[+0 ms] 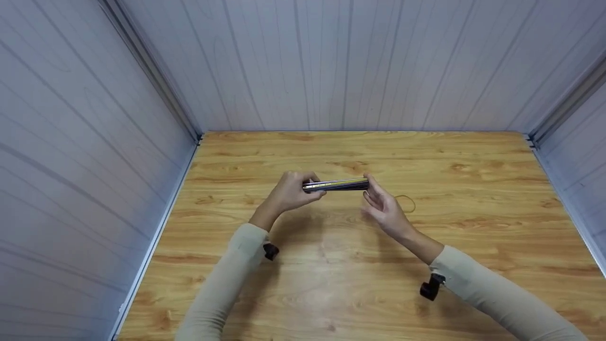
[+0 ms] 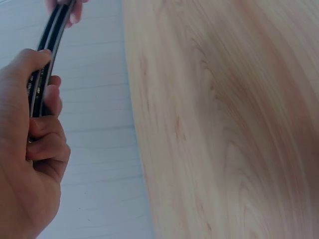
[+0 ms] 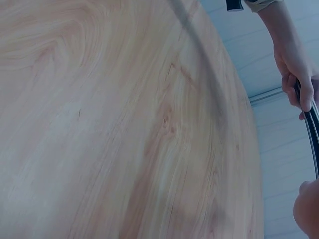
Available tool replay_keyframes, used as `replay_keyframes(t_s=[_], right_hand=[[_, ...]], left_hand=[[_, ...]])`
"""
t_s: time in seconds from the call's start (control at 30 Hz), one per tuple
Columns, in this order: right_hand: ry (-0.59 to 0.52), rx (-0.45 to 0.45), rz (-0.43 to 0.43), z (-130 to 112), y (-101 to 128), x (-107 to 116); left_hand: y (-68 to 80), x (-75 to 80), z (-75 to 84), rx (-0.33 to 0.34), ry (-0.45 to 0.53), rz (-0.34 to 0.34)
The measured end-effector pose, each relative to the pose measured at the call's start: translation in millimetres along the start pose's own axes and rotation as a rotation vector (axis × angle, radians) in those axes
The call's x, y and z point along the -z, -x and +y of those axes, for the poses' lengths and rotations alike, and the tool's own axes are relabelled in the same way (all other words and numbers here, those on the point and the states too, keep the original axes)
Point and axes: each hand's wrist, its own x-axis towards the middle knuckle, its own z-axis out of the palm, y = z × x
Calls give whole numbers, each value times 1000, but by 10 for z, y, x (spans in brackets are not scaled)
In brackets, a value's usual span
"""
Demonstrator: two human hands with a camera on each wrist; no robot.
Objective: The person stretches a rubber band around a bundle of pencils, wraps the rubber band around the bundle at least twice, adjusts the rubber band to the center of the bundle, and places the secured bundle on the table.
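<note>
A bundle of slim, mostly dark pencils (image 1: 337, 184), one with a yellow side, is held level above the table. My left hand (image 1: 294, 192) grips its left end, thumb on the near side and fingers behind. In the left wrist view the left hand (image 2: 30, 144) curls round the pencils (image 2: 42, 82), and white print shows on them. My right hand (image 1: 386, 210) is at the other end, its fingertips on either side of the pencil tips; its thumb is blurred and lower. The right wrist view catches only part of the right hand (image 3: 308, 209).
A thin rubber band (image 1: 406, 203) lies on the wooden table (image 1: 322, 284) just right of the right hand. Pale panel walls (image 1: 326, 66) stand at the back and on both sides. A small black camera (image 1: 430, 288) sticks out from the right sleeve.
</note>
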Motion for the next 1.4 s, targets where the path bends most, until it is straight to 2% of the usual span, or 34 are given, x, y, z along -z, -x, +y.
replay_keyframes(t_s=[0.13,0.2,0.4,0.7,0.9,1.0,1.13,1.2,1.4], right_hand=[[-16,14,-11,-26,-16,-13],[-20,16,-13,-33,-20,-12],[-27,8,-33,-27,-23,-12],[13,2,-61,-10,0,-17],[17,-1,-56,51,24,115],[47,-10,-26,72,51,235],[116,-36,1,120,77,399],[184,-38,-9,155,88,459],[508,7,-26,263,44,699]], left_hand=[[4,-30,-44,-85,-133,20],[13,-34,-63,-101,-179,13],[31,-23,-68,-61,-213,-43],[38,18,-51,-26,-293,-90],[56,19,-88,-28,-291,-105],[68,27,-117,-26,-293,-100],[95,56,-146,-5,-287,-95],[102,62,-146,0,-282,-96],[80,39,-125,-23,-267,-108]])
